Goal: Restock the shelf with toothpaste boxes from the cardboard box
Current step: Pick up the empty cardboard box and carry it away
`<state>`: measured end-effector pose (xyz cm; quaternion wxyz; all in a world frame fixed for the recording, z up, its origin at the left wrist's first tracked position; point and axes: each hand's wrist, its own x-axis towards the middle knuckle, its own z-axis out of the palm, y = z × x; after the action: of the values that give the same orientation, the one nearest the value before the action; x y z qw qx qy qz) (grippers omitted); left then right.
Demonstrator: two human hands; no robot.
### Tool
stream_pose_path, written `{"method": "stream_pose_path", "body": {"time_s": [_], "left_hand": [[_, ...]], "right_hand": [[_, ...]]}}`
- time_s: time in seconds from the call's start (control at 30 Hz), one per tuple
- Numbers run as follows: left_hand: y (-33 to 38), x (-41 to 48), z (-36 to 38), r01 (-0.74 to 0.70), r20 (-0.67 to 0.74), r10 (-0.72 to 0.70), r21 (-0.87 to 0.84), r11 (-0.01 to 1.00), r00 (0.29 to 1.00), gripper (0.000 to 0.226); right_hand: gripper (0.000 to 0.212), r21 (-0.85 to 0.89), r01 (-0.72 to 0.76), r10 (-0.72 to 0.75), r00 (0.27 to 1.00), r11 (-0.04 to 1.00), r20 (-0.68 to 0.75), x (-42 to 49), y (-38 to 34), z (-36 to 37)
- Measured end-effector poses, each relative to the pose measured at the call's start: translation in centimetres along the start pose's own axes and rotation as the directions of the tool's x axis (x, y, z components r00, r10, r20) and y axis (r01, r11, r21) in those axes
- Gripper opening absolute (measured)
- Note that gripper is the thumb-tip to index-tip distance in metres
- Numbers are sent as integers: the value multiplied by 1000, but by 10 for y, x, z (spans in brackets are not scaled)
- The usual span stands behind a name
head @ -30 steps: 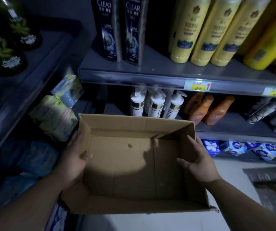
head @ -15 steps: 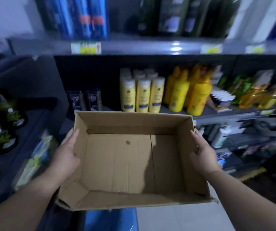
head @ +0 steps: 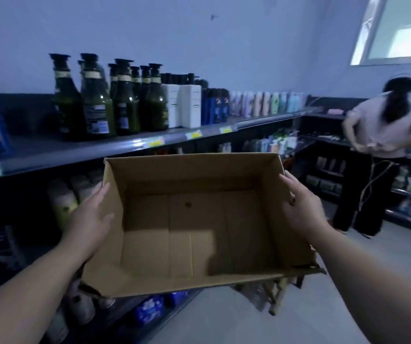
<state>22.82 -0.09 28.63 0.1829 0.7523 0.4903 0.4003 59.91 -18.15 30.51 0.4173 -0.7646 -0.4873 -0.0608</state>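
Observation:
I hold an open brown cardboard box (head: 189, 234) in front of me, level, at about waist height. Its inside is bare; no toothpaste boxes show in it. My left hand (head: 89, 219) is pressed flat against the box's left wall. My right hand (head: 301, 209) grips the right wall, fingers over its top edge. The box hangs in the air beside the shelf (head: 80, 150), whose top board runs behind the box's far rim.
Dark green bottles (head: 105, 100), white boxes (head: 182, 105) and pastel bottles (head: 264, 103) line the top shelf. Lower shelves hold more bottles and blue packs (head: 150, 309). A person in a pale shirt (head: 383, 150) stands at the right by another shelf. Grey floor lies between.
The box has risen with both hands, and my view has swung up and right: from the lower shelves to the top shelf, the wall and the person at the right.

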Motion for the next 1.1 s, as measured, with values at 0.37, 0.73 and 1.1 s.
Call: {"method": "stream_pose_path", "body": {"time_s": [0.37, 0.73, 1.1], "left_hand": [[206, -9, 182, -245, 218, 262, -99, 964, 940, 72], [407, -56, 350, -387, 340, 454, -250, 888, 823, 77], [537, -39, 526, -455, 449, 595, -387, 802, 666, 76]], "right_hand": [[68, -219, -250, 184, 942, 943, -281, -37, 159, -204], [70, -280, -457, 296, 833, 844, -467, -88, 296, -378], [71, -257, -641, 385, 683, 723, -621, -72, 412, -442]]}}
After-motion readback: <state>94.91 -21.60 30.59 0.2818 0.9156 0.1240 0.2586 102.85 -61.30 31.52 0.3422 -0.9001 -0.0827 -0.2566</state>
